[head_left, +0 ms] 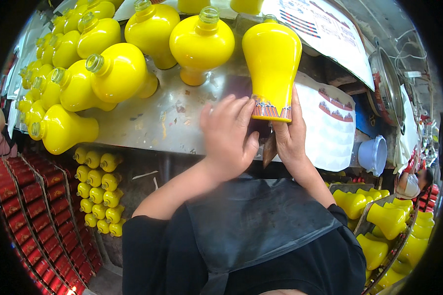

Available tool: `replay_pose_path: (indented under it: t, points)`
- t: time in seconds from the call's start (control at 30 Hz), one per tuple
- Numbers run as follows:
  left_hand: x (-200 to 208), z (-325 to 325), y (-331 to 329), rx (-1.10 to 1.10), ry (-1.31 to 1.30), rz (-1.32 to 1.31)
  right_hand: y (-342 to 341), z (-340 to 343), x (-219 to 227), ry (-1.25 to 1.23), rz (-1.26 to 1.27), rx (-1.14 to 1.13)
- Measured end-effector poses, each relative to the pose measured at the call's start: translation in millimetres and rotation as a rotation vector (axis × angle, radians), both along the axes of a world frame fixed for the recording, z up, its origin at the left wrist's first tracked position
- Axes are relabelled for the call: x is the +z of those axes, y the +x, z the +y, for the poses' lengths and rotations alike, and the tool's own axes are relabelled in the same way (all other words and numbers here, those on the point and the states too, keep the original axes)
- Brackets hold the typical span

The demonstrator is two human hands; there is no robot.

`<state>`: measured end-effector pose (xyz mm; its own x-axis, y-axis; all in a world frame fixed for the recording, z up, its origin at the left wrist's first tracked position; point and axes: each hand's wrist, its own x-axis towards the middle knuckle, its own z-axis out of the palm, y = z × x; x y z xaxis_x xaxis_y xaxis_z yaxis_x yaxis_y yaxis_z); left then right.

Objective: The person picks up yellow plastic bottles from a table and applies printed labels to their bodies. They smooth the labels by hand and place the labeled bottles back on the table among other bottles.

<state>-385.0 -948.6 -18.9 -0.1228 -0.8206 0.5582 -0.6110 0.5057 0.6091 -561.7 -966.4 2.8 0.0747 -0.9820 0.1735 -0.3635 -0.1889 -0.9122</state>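
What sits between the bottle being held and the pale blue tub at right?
In the head view, the right hand, gripping the yellow bottle, comes first; then a white sheet with patterned strips stretches toward the tub.

upper garment: black top [300,263], plain, matte cloth, loosely cut. left sleeve [145,241] and right sleeve [348,236] both short and wide, each ending near the elbow with a loose opening. over the top: dark charcoal apron [270,214], broad panel, smooth face with a dull sheen, creased, paler cloudy patches toward its left side. panel edges straight to gently curved. narrow dark band [215,284] at the apron's lower corner, similar in tone. left hand [230,135] and right hand [291,135]: bare; left blurred, fine detail not readable.
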Motion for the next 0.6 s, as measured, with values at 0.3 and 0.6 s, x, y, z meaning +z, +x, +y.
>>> replay_pose_path:
  t: [0.3,0.6]
  points:
    - [-12,-4,-8,-0.030,0.156,0.070,0,-2,-6,-0.057,-0.003,-0.006]
    - [-2,0,-9,-0.012,-0.003,0.012,-7,3,-7,0.053,-0.238,0.075]
